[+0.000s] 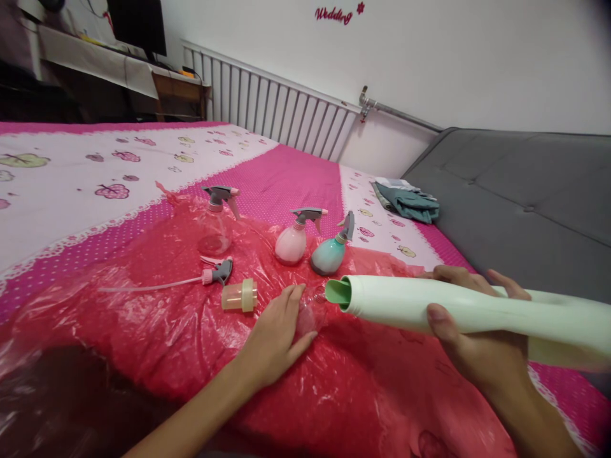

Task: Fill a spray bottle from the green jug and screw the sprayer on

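Observation:
My left hand [272,337] is wrapped around a small clear spray bottle [310,315] without its spray head, steadying it on red plastic sheeting. My right hand [482,343] grips a long pale green jug [391,300], tilted so its green spout [338,292] is at the bottle's neck. Whether liquid is flowing cannot be made out. Left of my left hand lie a yellowish clear cup [238,296] and a loose spray head [219,272] with a long tube. Behind stand a clear spray bottle [214,232], a pink one [290,245] and a tilted teal one [329,256].
Crumpled red plastic [181,331] covers the near part of a bed with a pink and white bedspread [296,162]. Folded clothes [405,200] lie near the grey headboard [515,184]. A radiator [267,102] and a desk with a monitor [137,27] stand beyond.

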